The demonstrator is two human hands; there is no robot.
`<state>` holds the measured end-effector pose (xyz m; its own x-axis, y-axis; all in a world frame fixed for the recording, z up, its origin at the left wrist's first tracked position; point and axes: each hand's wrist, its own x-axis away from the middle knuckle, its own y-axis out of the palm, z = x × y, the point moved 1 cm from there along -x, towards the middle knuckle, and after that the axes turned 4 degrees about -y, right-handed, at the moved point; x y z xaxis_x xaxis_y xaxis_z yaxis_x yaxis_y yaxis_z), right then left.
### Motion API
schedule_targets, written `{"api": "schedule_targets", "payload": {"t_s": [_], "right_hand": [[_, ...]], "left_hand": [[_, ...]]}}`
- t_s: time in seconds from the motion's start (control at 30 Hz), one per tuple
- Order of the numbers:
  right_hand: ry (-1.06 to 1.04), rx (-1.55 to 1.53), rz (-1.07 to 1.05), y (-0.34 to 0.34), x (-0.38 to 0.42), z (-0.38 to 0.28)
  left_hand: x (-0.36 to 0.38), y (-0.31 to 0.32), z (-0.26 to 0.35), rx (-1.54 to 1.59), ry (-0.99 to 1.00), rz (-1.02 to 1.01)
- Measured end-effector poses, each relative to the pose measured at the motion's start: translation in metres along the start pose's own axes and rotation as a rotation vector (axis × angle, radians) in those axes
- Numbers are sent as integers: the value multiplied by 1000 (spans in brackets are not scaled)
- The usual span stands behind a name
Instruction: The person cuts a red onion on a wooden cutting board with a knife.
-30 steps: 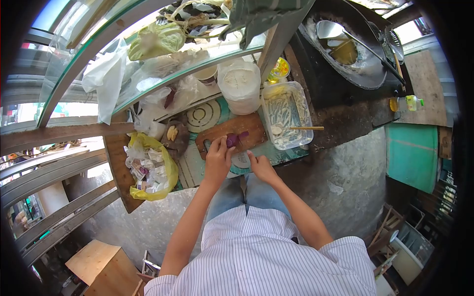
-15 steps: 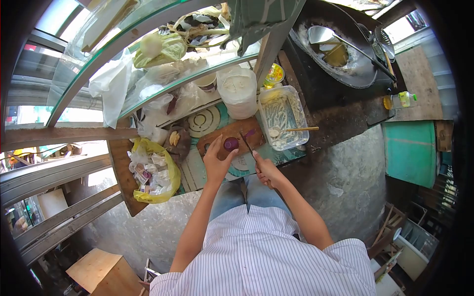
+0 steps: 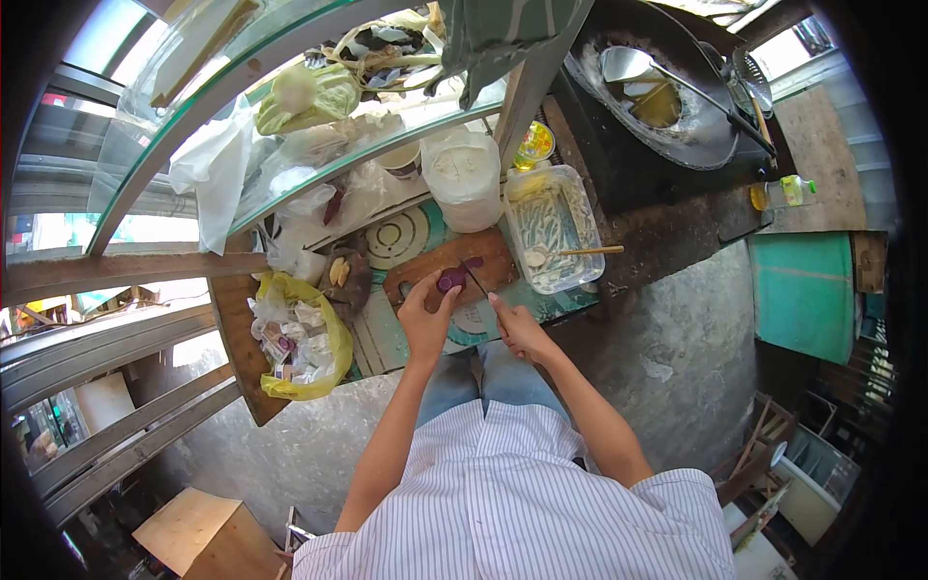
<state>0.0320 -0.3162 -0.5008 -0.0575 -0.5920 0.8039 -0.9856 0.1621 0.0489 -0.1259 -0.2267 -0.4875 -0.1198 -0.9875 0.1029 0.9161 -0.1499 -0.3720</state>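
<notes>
My left hand (image 3: 423, 317) holds a round, dark purple red onion (image 3: 450, 280) between thumb and fingers on a wooden cutting board (image 3: 425, 269). In my right hand (image 3: 522, 333), the fingers wrap round the handle of a knife (image 3: 477, 281). The blade lies at the right side of the onion; whether it has entered the flesh is too small to tell. Beyond the blade, a purple cut piece (image 3: 474, 262) rests on the board.
Right of the board stands a clear plastic tub (image 3: 551, 208) with a wooden-handled utensil across it. A white bucket (image 3: 462, 184) is behind. A yellow plastic bag (image 3: 338, 353) sits left. A wok (image 3: 619, 97) with a spatula is at upper right.
The knife blade has shifted slightly left, closer against the onion. My left hand's fingers have drawn in around the onion.
</notes>
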Motion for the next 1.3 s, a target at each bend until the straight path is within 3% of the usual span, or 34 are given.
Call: {"api": "schedule_targets", "payload": {"t_s": [0.03,0.1,0.3,0.57,0.9,1.0,1.17,1.3], "right_hand": [[3,-2,1,4,4,-1],[-421,568,393,13,17,-11],[-476,941,491,25,65,-39],[-449,1018,488,21,68,-45],[-378,1093,377,29,44,-76],[-399,1097,345,32,32,-83],[-389,1057,340,26,13,-85],[-344,982,310,13,36,-85]], "left_hand": [[0,-1,2,-48,-7,1],[0,0,6,-93,-14,3],[4,2,2,-98,-213,-53],[4,7,-17,161,-243,23],[4,8,-7,178,-306,36],[3,9,-16,114,-220,49],[-6,2,-12,92,-108,-77],[-14,-10,1,29,-157,-118]]}}
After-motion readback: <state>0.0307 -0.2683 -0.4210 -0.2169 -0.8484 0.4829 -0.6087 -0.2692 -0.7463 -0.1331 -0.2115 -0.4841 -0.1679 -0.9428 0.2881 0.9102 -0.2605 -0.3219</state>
